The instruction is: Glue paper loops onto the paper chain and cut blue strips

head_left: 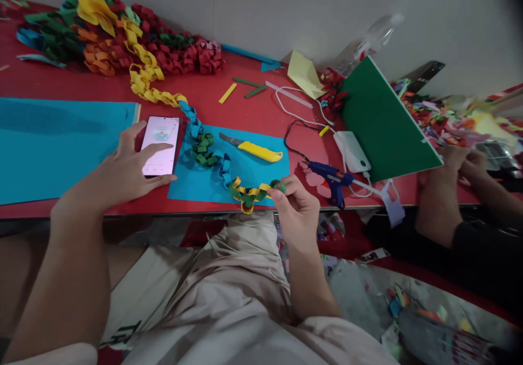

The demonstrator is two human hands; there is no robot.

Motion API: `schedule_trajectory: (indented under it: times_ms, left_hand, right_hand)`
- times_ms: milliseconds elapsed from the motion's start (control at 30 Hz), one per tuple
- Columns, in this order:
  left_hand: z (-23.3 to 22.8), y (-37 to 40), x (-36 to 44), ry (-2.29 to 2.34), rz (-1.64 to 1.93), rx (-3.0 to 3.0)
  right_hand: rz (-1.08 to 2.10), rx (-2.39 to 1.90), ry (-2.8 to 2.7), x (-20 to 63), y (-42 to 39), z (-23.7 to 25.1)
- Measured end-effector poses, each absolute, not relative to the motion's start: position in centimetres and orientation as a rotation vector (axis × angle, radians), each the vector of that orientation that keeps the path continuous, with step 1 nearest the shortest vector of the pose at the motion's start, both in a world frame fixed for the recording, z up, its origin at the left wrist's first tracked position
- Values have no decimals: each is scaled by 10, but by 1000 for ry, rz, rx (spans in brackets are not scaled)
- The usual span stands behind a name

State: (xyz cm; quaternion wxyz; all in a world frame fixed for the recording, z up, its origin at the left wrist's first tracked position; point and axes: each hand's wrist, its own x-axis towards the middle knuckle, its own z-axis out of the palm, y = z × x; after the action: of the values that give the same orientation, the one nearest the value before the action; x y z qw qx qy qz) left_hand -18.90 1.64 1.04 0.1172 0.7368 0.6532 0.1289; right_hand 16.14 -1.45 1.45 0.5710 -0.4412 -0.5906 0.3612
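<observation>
Left hand [122, 171] spread open on phone [160, 145]; right hand [296, 207] pinches paper chain [212, 158] end

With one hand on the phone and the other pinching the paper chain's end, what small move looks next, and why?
Probably the left hand leaves the lit smartphone to help: the right hand pinches only the green end link of the multicoloured paper chain, and the blue glue gun lies beside it.

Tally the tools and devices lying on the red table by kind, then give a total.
Phone, under the left hand: 1
Yellow-handled knife: 1
Blue glue gun: 1
White power adapter: 1
Total: 4

The right hand pinches the end of the paper chain, which is not counted.
</observation>
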Motion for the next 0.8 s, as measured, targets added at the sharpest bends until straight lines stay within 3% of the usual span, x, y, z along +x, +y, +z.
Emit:
schedule_trajectory:
  times_ms: [200, 300, 467, 533, 633, 800]
  left_hand:
    - [27, 14, -177, 1814, 590, 2214]
    - [44, 2, -135, 1420, 848, 2356]
    - [46, -12, -80, 1026, 850, 2507]
    - [44, -4, -89, 1103, 879, 2522]
    - [42, 18, -128, 1720, 1038, 2311]
    - [30, 40, -175, 1918, 735, 2128]
  right_hand:
    - [790, -1031, -1430, 160, -15, 15]
    - [761, -1035, -1497, 156, -14, 18]
    - [736, -1021, -1550, 152, -12, 23]
    - [728, -1046, -1543, 153, -12, 22]
    - [740, -1049, -1534, 155, -13, 17]
    - [788, -1018, -1538, 159, -16, 14]
